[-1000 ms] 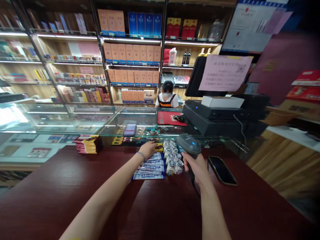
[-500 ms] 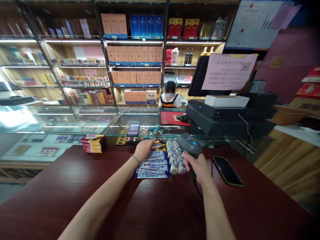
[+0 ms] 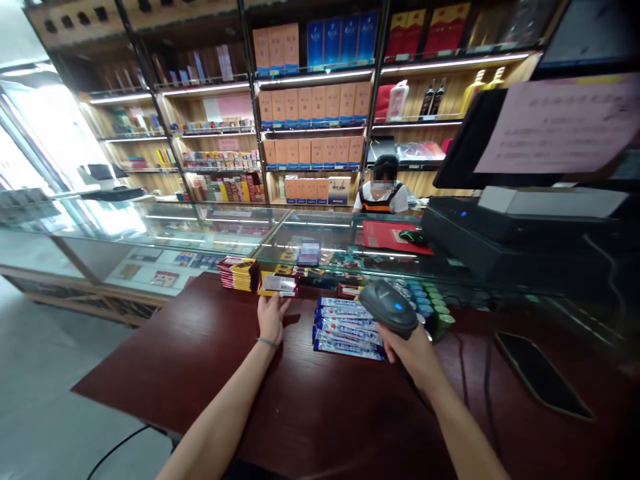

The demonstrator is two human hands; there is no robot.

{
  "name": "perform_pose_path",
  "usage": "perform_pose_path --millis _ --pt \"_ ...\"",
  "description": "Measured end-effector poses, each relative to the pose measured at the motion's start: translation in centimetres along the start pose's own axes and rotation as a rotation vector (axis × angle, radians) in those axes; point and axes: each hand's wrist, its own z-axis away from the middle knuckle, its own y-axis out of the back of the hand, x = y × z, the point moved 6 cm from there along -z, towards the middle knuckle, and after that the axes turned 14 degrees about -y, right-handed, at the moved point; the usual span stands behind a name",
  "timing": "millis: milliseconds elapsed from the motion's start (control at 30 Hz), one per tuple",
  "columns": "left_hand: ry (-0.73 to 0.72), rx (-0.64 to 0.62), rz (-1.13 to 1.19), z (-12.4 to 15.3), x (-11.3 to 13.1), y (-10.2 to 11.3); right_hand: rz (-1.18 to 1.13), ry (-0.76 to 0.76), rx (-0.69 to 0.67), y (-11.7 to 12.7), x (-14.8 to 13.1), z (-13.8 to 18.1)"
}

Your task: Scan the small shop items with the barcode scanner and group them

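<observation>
My left hand point(image 3: 271, 321) grips a flat red and yellow packet point(image 3: 278, 284), raised a little over the tabletop, its pale printed label towards me. Just left of it is a stack of similar packets point(image 3: 239, 274). A dark barcode scanner point(image 3: 389, 307) is in my right hand point(image 3: 411, 353), its head tilted forward and left, its handle mostly hidden by my fingers. Several blue and white sachets point(image 3: 347, 328) lie in an overlapping row between my hands. Behind the scanner stand small jars with blue and green tones point(image 3: 433, 303), partly covered by it.
A phone point(image 3: 543, 375) lies on the dark red table point(image 3: 320, 413) at the right. Behind is a glass display counter point(image 3: 215, 230) with a red mat point(image 3: 395, 239) and mouse. A monitor stands at the right. Beyond the counter a person point(image 3: 383, 190) is in front of shelves.
My left hand has moved left from beside the sachets and now has a red and yellow packet. The scanner stays in my right hand. The view has turned left.
</observation>
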Motion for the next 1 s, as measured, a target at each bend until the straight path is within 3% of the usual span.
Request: perform_pose_path --millis 133,300,467,633,1000 --pt "0.062 0.067 0.071 0.0 -1.0 0.9 0.075 -0.032 -0.114 -4.3 0.7 1.1" --pt "0.097 0.123 0.101 0.1 -1.5 1.2 0.224 0.121 -0.195 -6.9 1.5 1.4" --pt "0.058 0.056 0.108 0.0 -1.4 0.8 0.368 0.178 -0.268 -7.3 2.7 0.9" --pt "0.061 0.034 0.116 0.1 -1.2 0.6 0.341 0.174 -0.252 -7.1 3.0 0.9" --pt "0.071 0.169 0.084 0.1 -0.2 0.8 0.299 0.152 -0.233 -6.7 3.6 0.6"
